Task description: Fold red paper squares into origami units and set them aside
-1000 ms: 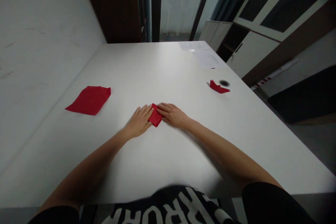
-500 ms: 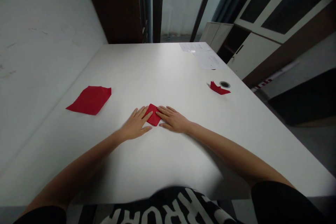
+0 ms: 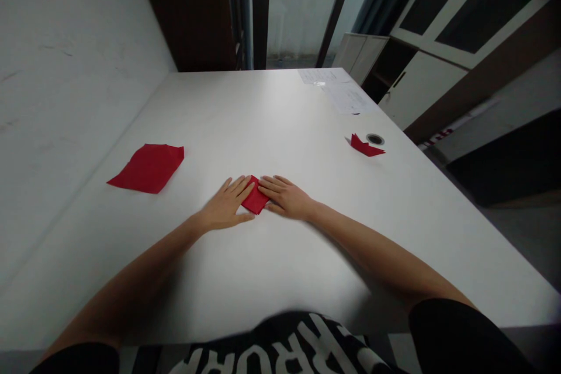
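Head camera looked down a white table (image 3: 263,123) at two bare forearms reaching forward from black sleeves (image 3: 456,333). A small folded red napkin (image 3: 255,195) lay flat on the tabletop between the two hands, its long shape tilted on a diagonal. The left hand (image 3: 227,204) rested palm down on the table, open and fingers spread, with its fingertips (image 3: 249,186) at the napkin's left edge and its thumb reaching just below the napkin's lower tip. The right hand (image 3: 284,197) lay palm down as well, open and not closed around anything, its fingertips (image 3: 263,182) against the napkin's right edge. Neither hand pinched or lifted the napkin; it sat pressed between them. Well off to the left lay a larger red napkin (image 3: 148,168), flat and roughly square, with slightly rumpled edges. Far to the right, a small pointed red folded piece (image 3: 364,147) sat just beside a round dark grommet (image 3: 375,139) set into the tabletop. Sheets of white paper (image 3: 344,93) lay near the far edge of the table. Beyond the table stood a white cabinet (image 3: 418,85) with dark glass panels above it, and a white wall (image 3: 65,70) ran along the left side.
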Tool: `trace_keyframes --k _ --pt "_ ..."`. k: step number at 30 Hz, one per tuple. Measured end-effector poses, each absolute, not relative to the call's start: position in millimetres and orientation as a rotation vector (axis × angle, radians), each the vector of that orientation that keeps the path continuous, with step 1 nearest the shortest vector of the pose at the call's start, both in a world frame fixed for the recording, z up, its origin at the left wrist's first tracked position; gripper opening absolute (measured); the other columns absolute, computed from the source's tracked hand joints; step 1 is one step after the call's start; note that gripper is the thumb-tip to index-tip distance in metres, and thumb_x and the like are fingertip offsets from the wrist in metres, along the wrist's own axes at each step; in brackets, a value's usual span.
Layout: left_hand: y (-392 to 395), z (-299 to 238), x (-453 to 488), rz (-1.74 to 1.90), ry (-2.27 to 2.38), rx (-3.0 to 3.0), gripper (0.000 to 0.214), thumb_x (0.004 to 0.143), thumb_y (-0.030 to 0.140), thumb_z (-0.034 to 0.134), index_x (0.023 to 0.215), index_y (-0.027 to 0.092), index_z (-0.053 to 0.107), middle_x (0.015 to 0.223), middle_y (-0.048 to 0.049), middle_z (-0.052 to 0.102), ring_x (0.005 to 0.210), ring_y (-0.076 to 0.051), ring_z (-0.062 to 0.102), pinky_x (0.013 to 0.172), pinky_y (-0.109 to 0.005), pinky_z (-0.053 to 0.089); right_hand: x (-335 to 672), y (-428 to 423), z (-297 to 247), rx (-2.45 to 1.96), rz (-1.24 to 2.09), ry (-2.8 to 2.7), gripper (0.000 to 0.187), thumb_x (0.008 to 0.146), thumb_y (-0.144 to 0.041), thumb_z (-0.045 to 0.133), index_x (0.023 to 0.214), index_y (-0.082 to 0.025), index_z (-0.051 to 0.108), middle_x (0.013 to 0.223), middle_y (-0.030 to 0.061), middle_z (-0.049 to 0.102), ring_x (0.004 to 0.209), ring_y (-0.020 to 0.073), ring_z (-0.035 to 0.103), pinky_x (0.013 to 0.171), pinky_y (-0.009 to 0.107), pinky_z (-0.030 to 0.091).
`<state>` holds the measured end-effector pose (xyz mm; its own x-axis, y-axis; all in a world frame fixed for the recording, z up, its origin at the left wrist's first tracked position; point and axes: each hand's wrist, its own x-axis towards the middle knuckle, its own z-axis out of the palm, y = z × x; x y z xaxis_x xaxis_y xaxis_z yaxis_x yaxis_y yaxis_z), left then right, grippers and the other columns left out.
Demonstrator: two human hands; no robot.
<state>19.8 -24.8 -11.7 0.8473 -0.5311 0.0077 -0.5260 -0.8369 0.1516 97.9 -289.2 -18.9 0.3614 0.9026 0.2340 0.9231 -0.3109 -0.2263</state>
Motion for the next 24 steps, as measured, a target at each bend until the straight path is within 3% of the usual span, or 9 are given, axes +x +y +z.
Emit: trace_keyframes --k 5,8,11,15,19,24 --pt "-22.4 -13.1 19.5 0.0 -0.77 2.805 0.084 0.096 0.064 0.041 0.161 0.016 0.018 0.167 -0.0136 0.022 0.155 -0.029 0.018 0.127 -0.05 0.013 98.7 -290.1 -14.6 -2.213 -0.157 -1.586 0.04 0.103 -0.039 0.048 0.134 -0.02 0.063 0.136 0.0113 0.064 0.131 0.0251 0.055 0.111 0.045 0.042" --pt "-19.6 -13.0 20.6 0.086 -0.733 2.733 0.069 0.099 0.056 0.044 0.156 0.019 0.035 0.162 -0.011 0.036 0.151 -0.028 0.029 0.125 -0.051 0.02 99.3 -289.0 -13.0 -2.217 -0.177 -1.553 0.034 0.103 -0.034 0.047 0.126 -0.021 0.068 0.123 0.0111 0.07 0.117 0.0237 0.061 0.101 0.041 0.047" --pt "-18.2 -11.7 22.3 0.176 -0.735 2.673 0.049 0.1 0.047 0.048 0.141 0.022 0.055 0.15 -0.009 0.053 0.143 -0.027 0.041 0.121 -0.051 0.029 98.7 -288.0 -12.7 -2.223 -0.185 -1.563 0.032 0.103 -0.033 0.046 0.12 -0.02 0.07 0.114 0.0109 0.071 0.105 0.0227 0.062 0.093 0.038 0.049" --pt "-20.7 -7.6 22.6 0.271 -0.735 2.613 0.03 0.099 0.036 0.052 0.121 0.022 0.068 0.127 -0.0076 0.068 0.123 -0.024 0.055 0.109 -0.047 0.042 96.4 -286.1 -11.6 -2.243 -0.167 -1.54 0.032 0.103 -0.035 0.046 0.116 -0.02 0.071 0.105 0.0099 0.069 0.095 0.0213 0.059 0.087 0.034 0.048" --pt "-23.3 -5.4 20.9 0.313 -0.705 2.606 0.021 0.096 0.031 0.056 0.106 0.022 0.071 0.105 -0.0069 0.071 0.103 -0.023 0.059 0.095 -0.044 0.047 93.8 -282.4 -8.2 -2.266 -0.135 -1.47 0.032 0.104 -0.038 0.046 0.104 -0.021 0.073 0.096 0.0084 0.066 0.09 0.02 0.057 0.084 0.033 0.045" --pt "-22.6 -9.9 22.8 0.277 -0.669 2.592 0.021 0.098 0.033 0.053 0.094 0.02 0.07 0.093 -0.0054 0.071 0.089 -0.021 0.058 0.086 -0.04 0.046 93.0 -278.4 -7.4 -2.28 -0.067 -1.346 0.033 0.104 -0.033 0.047 0.084 -0.018 0.069 0.083 0.0064 0.063 0.083 0.0184 0.054 0.081 0.031 0.042"
